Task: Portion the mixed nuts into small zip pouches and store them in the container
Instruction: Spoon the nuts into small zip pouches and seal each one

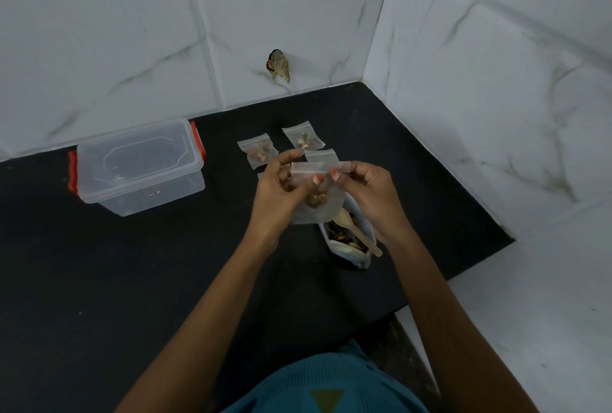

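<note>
Both the left hand (276,195) and right hand (371,195) pinch the top strip of a nut-filled pouch (318,204) held between them above the surface (132,263).

Clear upright zip pouch (317,214), nuts (317,198) inside

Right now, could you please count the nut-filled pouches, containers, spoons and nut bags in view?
Nut-filled pouches: 3 (left pouch, right pouch, held pouch)
Container: 1
Spoon: 1
Nut bag: 1
Total: 6
Not counted: hidden pouch, contents unseen.
</note>
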The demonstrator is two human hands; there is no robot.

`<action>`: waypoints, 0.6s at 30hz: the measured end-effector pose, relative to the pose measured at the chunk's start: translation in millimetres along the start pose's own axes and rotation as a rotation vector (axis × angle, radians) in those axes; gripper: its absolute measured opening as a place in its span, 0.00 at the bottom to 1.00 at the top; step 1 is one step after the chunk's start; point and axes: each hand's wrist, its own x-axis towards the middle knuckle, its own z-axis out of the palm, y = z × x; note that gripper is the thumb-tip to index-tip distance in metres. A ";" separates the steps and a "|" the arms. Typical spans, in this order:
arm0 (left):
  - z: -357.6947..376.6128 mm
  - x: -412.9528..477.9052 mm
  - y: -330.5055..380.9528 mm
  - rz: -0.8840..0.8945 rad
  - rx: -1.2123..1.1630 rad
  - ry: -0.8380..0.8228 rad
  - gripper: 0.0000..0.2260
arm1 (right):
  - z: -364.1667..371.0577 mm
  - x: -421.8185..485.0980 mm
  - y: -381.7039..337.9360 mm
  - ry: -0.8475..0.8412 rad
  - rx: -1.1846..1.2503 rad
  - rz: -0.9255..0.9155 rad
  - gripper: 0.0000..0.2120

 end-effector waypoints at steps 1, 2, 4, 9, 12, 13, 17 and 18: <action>-0.2 1.0 -0.2 -0.007 0.020 -0.010 0.14 | 0.3 -0.2 -0.8 -0.006 0.000 -0.001 0.05; -0.4 1.9 0.0 -0.017 0.033 -0.018 0.12 | 1.0 -0.5 -2.0 -0.011 0.003 -0.003 0.05; -0.7 2.3 -0.4 -0.042 0.020 -0.020 0.09 | 2.1 -1.2 -2.9 -0.012 0.018 -0.006 0.05; -1.0 3.0 1.1 -0.076 -0.032 0.014 0.12 | 3.8 0.0 -1.7 0.027 0.025 -0.011 0.07; -3.3 2.9 3.9 -0.099 -0.076 0.033 0.07 | 4.0 1.9 -0.5 0.060 0.082 0.036 0.09; -4.0 2.9 4.6 -0.089 -0.066 0.026 0.07 | 4.0 2.5 -0.5 0.066 0.076 0.043 0.09; -4.8 3.3 3.3 -0.096 -0.037 -0.010 0.08 | 5.6 3.5 -1.1 0.096 0.021 0.024 0.05; -4.7 3.6 2.8 -0.106 -0.041 -0.020 0.09 | 6.0 3.8 -1.2 0.108 0.007 0.005 0.05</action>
